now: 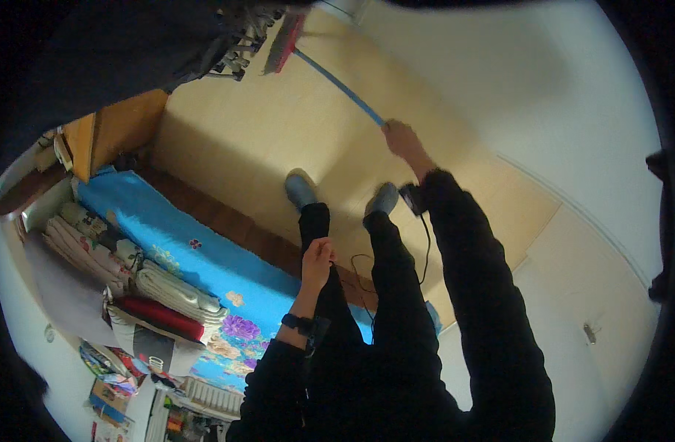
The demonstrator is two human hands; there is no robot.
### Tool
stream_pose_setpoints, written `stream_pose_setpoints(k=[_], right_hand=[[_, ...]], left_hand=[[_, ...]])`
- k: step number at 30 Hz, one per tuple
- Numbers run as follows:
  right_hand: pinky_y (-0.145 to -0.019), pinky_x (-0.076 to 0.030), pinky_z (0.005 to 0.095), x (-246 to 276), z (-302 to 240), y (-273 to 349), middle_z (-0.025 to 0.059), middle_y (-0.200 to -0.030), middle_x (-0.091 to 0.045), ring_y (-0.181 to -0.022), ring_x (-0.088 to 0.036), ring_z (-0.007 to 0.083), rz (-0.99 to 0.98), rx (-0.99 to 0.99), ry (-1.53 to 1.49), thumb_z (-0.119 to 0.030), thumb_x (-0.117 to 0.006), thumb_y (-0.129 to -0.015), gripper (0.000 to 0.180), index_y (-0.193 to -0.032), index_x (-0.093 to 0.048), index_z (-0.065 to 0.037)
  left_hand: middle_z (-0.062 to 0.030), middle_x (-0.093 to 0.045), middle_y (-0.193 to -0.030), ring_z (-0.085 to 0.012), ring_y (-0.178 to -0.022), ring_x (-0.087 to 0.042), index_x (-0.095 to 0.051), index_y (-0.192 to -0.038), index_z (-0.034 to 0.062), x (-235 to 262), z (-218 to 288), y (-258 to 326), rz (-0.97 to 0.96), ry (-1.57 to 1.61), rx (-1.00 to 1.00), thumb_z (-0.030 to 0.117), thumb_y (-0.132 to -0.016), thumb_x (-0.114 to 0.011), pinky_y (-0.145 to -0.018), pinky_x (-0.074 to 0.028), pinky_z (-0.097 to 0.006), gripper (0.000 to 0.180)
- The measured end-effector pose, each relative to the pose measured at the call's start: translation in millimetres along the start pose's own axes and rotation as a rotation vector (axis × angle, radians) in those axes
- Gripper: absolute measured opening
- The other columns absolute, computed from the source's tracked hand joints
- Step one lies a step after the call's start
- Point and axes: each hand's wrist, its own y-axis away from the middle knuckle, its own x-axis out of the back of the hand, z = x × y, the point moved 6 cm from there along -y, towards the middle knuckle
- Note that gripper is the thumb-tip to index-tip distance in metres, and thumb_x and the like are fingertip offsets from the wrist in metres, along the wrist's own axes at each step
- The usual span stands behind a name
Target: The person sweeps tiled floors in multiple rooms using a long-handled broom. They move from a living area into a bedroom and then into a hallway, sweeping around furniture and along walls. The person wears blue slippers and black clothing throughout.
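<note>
Left hand (pixel 317 259) is loosely curled against the thigh, nothing held. Right hand (pixel 402 138) is clamped on the blue broom handle (pixel 341 86), stretched toward 12 o'clock; the red broom head (pixel 284 42) sits on the pale floor (pixel 278 125) by dark furniture legs (pixel 238 55). Risk judged: bristles snagging those legs, or the dangling black cable (pixel 424 250) catching a foot. Colourful boxes (pixel 105 394) at 7 o'clock, labels too small. Folded bedding (pixel 172 291) is stacked on the blue mat (pixel 168 236).
</note>
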Motion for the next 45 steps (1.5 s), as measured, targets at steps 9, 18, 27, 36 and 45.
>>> stream_pose_setpoints(k=[9,18,27,36,45], right_hand=[[-0.072,-0.049,0.0483,-10,250,269,0.0199,-0.096,-0.06,-0.087,-0.059,0.0379,-0.185,-0.172,0.293,-0.016,-0.043,-0.093,0.023,-0.104,-0.057,-0.001],[-0.066,-0.048,0.0513,-20,260,484,0.0243,-0.083,-0.063,-0.077,-0.06,0.0436,0.088,-0.718,-0.221,-0.025,-0.041,-0.096,0.031,-0.103,-0.057,0.0],[-0.059,-0.051,0.0448,-57,113,292,0.014,-0.073,-0.064,-0.069,-0.065,0.0324,0.01,-0.329,-0.055,-0.02,-0.049,-0.089,0.019,-0.095,-0.06,-0.005],[-0.08,-0.05,0.0473,-68,393,520,0.0152,-0.099,-0.066,-0.096,-0.062,0.0358,-0.14,-0.779,-0.155,-0.033,-0.045,-0.095,0.03,-0.102,-0.061,-0.009],[-0.076,-0.053,0.0474,4,491,709,0.0204,-0.093,-0.066,-0.087,-0.065,0.0378,0.052,-1.179,-0.22,-0.027,-0.041,-0.097,0.031,-0.098,-0.058,-0.002]], left_hand=[[-0.004,-0.06,-0.08,-0.0109,-0.07,-0.058,-0.057,-0.109,0.0043,-90,-3,-7,-0.187,-0.23,-0.044,0.019,-0.097,-0.05,-0.061,-0.047,-0.026,0.02],[-0.0039,-0.056,-0.078,-0.0121,-0.069,-0.055,-0.056,-0.108,0.0034,-142,-3,5,-0.393,-0.534,-0.12,0.02,-0.097,-0.05,-0.063,-0.047,-0.027,0.02],[-0.0048,-0.062,-0.082,-0.011,-0.072,-0.059,-0.057,-0.113,0.0055,-123,-6,24,-0.364,-0.737,-0.002,0.02,-0.097,-0.049,-0.063,-0.047,-0.025,0.023],[-0.0042,-0.061,-0.081,-0.0114,-0.07,-0.058,-0.057,-0.109,0.0046,-219,-39,42,-0.368,-0.872,0.03,0.02,-0.096,-0.049,-0.062,-0.047,-0.025,0.022],[-0.0049,-0.061,-0.08,-0.0113,-0.069,-0.058,-0.057,-0.108,0.0018,-379,-70,92,-0.601,-0.904,-0.089,0.018,-0.096,-0.05,-0.063,-0.048,-0.025,0.021]])
